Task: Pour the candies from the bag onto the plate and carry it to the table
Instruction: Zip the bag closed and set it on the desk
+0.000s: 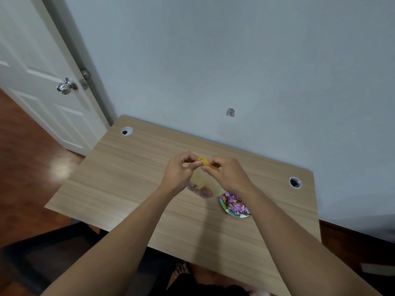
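Observation:
A clear plastic bag with a yellow top strip hangs above the desk, a few dark candies in its bottom. My left hand and my right hand both pinch the yellow strip from either side. Just right of the bag and below my right wrist lies a small plate on the desk, heaped with several pink and red wrapped candies. My right forearm hides the plate's right side.
The wooden desk stands against a pale wall, with cable holes at its back left and right. A white door is at the left. A dark chair is at the lower left.

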`<state>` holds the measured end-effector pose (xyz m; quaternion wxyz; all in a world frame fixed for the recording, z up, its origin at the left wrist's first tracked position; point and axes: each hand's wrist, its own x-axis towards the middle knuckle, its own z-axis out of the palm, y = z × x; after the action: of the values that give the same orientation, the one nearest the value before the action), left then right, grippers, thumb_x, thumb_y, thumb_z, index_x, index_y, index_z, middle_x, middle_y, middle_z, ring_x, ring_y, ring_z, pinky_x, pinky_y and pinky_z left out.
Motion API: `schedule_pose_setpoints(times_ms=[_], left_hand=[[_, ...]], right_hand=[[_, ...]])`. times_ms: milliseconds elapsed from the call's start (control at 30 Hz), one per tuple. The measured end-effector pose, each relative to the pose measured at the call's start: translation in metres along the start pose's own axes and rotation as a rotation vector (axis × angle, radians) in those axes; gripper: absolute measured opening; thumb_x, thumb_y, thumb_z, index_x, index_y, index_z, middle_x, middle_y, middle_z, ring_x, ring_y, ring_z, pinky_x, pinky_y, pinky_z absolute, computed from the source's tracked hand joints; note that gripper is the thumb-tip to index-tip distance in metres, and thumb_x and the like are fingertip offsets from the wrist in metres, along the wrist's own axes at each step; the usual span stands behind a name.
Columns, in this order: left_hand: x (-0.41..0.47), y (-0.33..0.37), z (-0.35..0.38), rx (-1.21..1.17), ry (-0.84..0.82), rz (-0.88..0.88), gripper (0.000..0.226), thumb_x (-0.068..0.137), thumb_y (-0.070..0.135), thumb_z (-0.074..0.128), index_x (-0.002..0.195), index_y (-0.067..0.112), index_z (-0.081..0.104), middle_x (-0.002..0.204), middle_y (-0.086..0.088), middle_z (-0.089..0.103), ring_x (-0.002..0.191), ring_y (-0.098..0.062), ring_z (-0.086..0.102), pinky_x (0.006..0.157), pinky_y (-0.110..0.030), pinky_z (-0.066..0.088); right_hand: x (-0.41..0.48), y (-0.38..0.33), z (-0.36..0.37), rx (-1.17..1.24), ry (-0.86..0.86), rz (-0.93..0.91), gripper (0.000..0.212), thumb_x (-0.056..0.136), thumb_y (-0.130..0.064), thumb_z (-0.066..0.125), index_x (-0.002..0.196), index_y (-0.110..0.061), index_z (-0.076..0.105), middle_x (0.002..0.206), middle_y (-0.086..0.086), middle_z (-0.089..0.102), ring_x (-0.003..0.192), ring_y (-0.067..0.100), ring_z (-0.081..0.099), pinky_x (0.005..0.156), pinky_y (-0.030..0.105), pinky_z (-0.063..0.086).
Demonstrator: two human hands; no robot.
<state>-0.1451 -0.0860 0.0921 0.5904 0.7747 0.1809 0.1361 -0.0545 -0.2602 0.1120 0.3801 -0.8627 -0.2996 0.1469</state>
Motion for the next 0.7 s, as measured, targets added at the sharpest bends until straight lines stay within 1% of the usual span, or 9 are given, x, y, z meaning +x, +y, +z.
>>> schedule_pose_setpoints(times_ms=[100,200,233,333,433,533,600,700], left_hand=[[-0.004,0.003,0.004,0.023,0.019,0.005,0.007,0.097,0.007,0.075,0.09,0.005,0.076,0.092,-0.01,0.08,0.087,-0.005,0.068,0.083,-0.021,0.052],[-0.009,0.005,0.008,0.047,0.068,0.011,0.008,0.1,0.005,0.069,0.093,0.005,0.073,0.092,-0.009,0.078,0.083,-0.004,0.065,0.074,-0.018,0.049],[-0.009,0.005,0.008,0.046,0.079,0.006,0.007,0.1,0.005,0.069,0.094,0.005,0.073,0.093,-0.01,0.078,0.083,-0.005,0.065,0.073,-0.018,0.049],[-0.008,0.006,0.003,0.012,0.061,-0.013,0.008,0.099,0.011,0.073,0.093,0.006,0.073,0.092,-0.007,0.079,0.085,-0.005,0.068,0.079,-0.019,0.051],[-0.007,0.007,-0.005,-0.013,0.001,-0.004,0.01,0.095,0.011,0.079,0.088,0.006,0.075,0.085,0.003,0.076,0.083,0.002,0.068,0.083,-0.018,0.053],[-0.008,0.007,-0.01,-0.01,-0.036,-0.019,0.01,0.095,0.012,0.08,0.087,0.005,0.078,0.085,0.005,0.076,0.084,-0.002,0.069,0.084,-0.02,0.055],[-0.009,0.006,-0.011,-0.006,-0.021,-0.032,0.011,0.095,0.013,0.079,0.086,0.006,0.077,0.082,0.005,0.075,0.083,-0.004,0.069,0.077,-0.019,0.055],[-0.007,0.01,-0.01,-0.026,0.03,-0.075,0.012,0.097,0.011,0.076,0.087,0.004,0.074,0.078,0.003,0.072,0.077,-0.008,0.064,0.067,-0.019,0.053]], right_hand=[[0.001,-0.004,0.003,-0.045,0.022,-0.034,0.014,0.094,-0.043,0.074,0.094,-0.029,0.077,0.073,-0.009,0.069,0.069,0.009,0.059,0.069,0.038,0.049],[0.003,-0.008,0.006,-0.087,0.039,-0.038,0.022,0.094,-0.049,0.07,0.094,-0.027,0.076,0.074,-0.008,0.068,0.073,0.013,0.061,0.07,0.041,0.052],[0.003,-0.008,0.006,-0.095,0.042,-0.033,0.024,0.095,-0.05,0.07,0.095,-0.027,0.076,0.075,-0.006,0.069,0.074,0.015,0.062,0.071,0.042,0.052],[0.003,-0.007,0.008,-0.077,0.063,-0.007,0.025,0.094,-0.052,0.072,0.097,-0.028,0.077,0.076,-0.006,0.071,0.074,0.015,0.063,0.07,0.041,0.052],[0.002,-0.007,0.008,-0.017,0.064,-0.009,0.021,0.093,-0.05,0.074,0.1,-0.03,0.079,0.082,-0.01,0.075,0.077,0.011,0.066,0.071,0.036,0.051],[0.001,-0.008,0.007,-0.042,0.064,-0.038,0.017,0.095,-0.047,0.073,0.1,-0.031,0.078,0.077,-0.014,0.072,0.074,0.008,0.062,0.069,0.034,0.05],[0.001,-0.01,0.008,-0.077,0.074,-0.051,0.02,0.094,-0.048,0.072,0.101,-0.031,0.078,0.073,-0.014,0.069,0.072,0.009,0.06,0.068,0.036,0.05],[0.002,-0.013,0.01,-0.128,0.095,-0.044,0.029,0.093,-0.057,0.068,0.1,-0.03,0.077,0.071,-0.008,0.066,0.07,0.013,0.059,0.066,0.038,0.05]])
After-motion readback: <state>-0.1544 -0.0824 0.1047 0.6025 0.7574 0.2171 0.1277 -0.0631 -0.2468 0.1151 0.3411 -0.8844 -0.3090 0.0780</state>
